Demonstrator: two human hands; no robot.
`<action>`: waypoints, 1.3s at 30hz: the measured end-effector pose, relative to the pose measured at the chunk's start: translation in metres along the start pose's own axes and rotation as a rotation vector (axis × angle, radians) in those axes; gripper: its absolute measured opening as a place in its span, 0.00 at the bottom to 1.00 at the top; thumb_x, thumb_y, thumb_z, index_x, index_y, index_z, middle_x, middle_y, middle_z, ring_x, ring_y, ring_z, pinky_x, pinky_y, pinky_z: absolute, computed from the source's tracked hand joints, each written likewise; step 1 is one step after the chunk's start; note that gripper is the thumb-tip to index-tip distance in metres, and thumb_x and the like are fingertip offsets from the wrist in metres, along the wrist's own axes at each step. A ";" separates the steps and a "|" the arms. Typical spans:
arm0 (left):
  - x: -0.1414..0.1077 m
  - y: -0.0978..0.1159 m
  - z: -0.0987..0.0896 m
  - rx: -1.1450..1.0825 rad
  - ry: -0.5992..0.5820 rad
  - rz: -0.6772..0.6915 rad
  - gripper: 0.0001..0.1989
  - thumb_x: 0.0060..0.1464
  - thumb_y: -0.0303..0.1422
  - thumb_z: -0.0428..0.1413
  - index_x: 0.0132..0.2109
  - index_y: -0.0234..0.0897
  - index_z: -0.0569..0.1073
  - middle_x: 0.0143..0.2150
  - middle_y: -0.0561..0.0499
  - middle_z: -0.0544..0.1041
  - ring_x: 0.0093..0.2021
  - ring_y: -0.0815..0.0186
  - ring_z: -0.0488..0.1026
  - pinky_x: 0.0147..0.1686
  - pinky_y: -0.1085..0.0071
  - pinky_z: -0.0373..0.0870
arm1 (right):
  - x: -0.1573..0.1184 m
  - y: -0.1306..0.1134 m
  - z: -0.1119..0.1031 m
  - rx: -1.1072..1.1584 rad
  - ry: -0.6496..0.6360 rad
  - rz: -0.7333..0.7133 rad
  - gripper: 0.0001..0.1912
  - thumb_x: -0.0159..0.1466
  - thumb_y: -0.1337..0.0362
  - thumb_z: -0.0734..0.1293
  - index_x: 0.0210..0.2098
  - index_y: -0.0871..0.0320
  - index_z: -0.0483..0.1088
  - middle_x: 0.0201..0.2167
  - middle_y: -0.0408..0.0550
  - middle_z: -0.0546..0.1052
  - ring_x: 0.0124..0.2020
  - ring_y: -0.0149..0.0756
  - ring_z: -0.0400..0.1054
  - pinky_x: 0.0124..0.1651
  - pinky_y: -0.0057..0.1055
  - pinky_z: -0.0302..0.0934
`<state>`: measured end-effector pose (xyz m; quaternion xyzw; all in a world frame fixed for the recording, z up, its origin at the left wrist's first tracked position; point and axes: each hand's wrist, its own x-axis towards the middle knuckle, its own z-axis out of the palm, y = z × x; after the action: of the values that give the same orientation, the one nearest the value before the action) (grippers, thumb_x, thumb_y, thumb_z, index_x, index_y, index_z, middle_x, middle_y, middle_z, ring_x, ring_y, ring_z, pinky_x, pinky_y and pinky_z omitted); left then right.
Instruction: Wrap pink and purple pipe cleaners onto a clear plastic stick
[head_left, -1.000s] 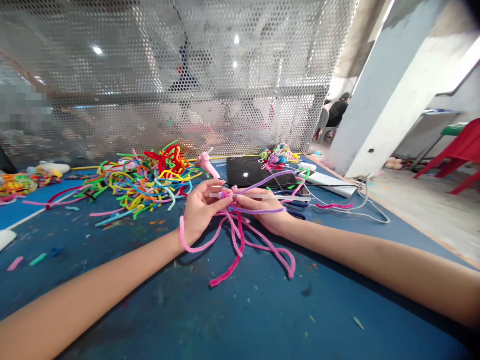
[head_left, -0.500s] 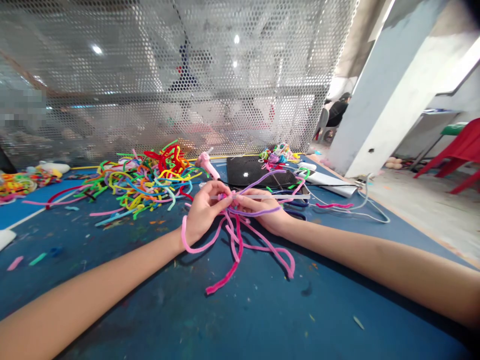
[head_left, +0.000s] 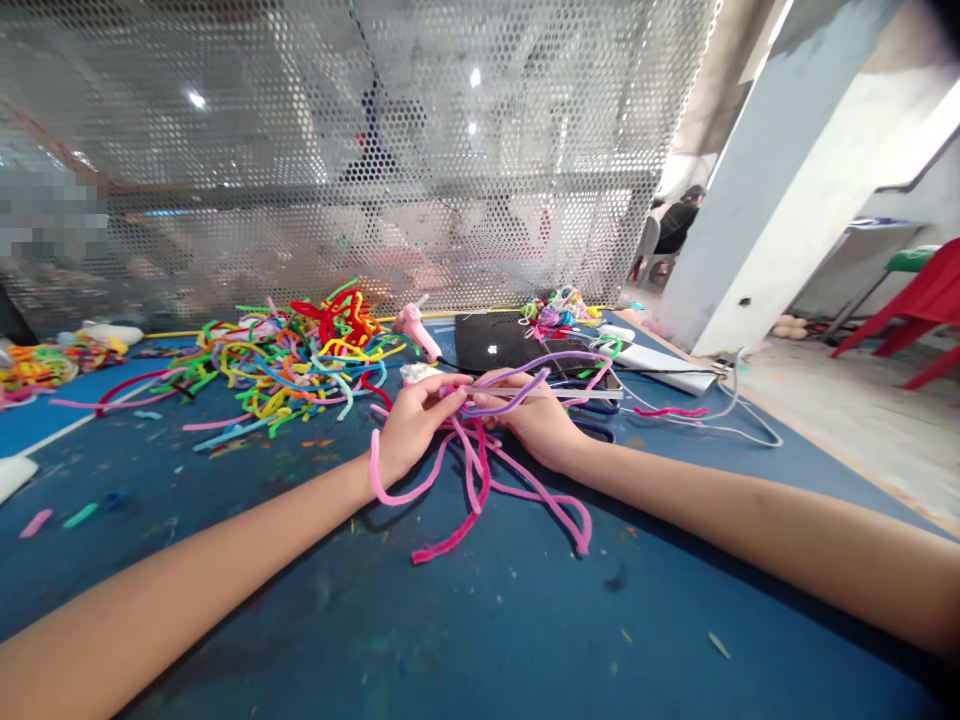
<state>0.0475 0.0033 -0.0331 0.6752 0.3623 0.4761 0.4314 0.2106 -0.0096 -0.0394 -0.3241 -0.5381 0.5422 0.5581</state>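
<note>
My left hand [head_left: 411, 425] pinches a small twisted bundle of pipe cleaners between thumb and fingertips. Pink pipe cleaners [head_left: 469, 470] and a dark-pink pipe cleaner [head_left: 450, 541] hang from it toward me; one pink strand loops round by my left wrist. From the same bundle, purple pipe cleaners [head_left: 517, 400] curve out to the right across my right hand [head_left: 536, 425], whose curled fingers meet the bundle from the other side. A thin translucent stick [head_left: 589, 394] lies level with the bundle and passes over my right fingers. The bundle's centre is mostly hidden by my fingers.
Beyond my left hand is a large heap of coloured pipe cleaners [head_left: 300, 355]. A pink glue gun [head_left: 420, 330], a black board [head_left: 487, 345], a smaller tangle [head_left: 562, 308] and a white box with cables [head_left: 660, 366] stand at the back, before a perforated metal screen [head_left: 450, 200].
The purple pipe cleaners have bent and shifted at my right fingers, which have moved slightly around the bundle. A clear plastic-looking bit now shows behind my left hand.
</note>
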 end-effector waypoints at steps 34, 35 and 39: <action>0.013 -0.003 -0.011 -0.801 0.226 -0.238 0.02 0.49 0.26 0.54 0.32 0.31 0.72 0.25 0.52 0.74 0.25 0.71 0.71 0.29 0.75 0.71 | 0.000 -0.008 0.002 0.321 0.159 0.105 0.09 0.59 0.59 0.63 0.32 0.60 0.64 0.20 0.36 0.65 0.13 0.18 0.44 0.16 0.20 0.42; 0.013 -0.002 -0.011 -0.814 0.193 -0.250 0.03 0.49 0.26 0.53 0.30 0.31 0.71 0.24 0.52 0.73 0.24 0.72 0.71 0.27 0.77 0.70 | -0.001 -0.008 0.002 0.300 0.137 0.115 0.14 0.59 0.54 0.63 0.31 0.60 0.65 0.19 0.36 0.63 0.13 0.17 0.43 0.16 0.20 0.40; 0.014 0.001 -0.012 -0.951 0.080 -0.327 0.05 0.50 0.24 0.50 0.28 0.32 0.69 0.21 0.53 0.70 0.22 0.74 0.69 0.25 0.79 0.69 | -0.002 -0.010 0.002 0.215 0.086 0.157 0.23 0.58 0.43 0.62 0.30 0.60 0.64 0.15 0.35 0.60 0.12 0.18 0.41 0.15 0.20 0.38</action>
<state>0.0405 0.0182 -0.0255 0.3195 0.2229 0.5402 0.7459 0.2115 -0.0139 -0.0304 -0.3264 -0.4256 0.6244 0.5678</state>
